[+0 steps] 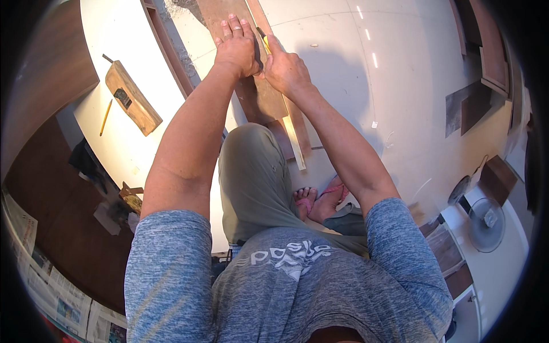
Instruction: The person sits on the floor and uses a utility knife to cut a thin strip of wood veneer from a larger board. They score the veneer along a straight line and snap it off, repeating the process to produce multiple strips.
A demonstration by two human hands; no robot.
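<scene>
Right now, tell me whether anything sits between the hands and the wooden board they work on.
Nothing visible does. The left hand presses flat on the wooden board, and the right hand grips a yellow-handled tool against it. The wooden hand plane and pencil lie apart, on the white panel.

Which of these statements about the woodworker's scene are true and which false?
1. Both hands press on a brown wooden board. True.
2. The left hand wears a ring. True.
3. A wooden hand plane is held in the right hand. False: it lies on the white surface, apart from both hands.
4. The yellow pencil lies on the floor by the fan. False: it lies beside the plane.
5. A white fan stands at right. True.
</scene>
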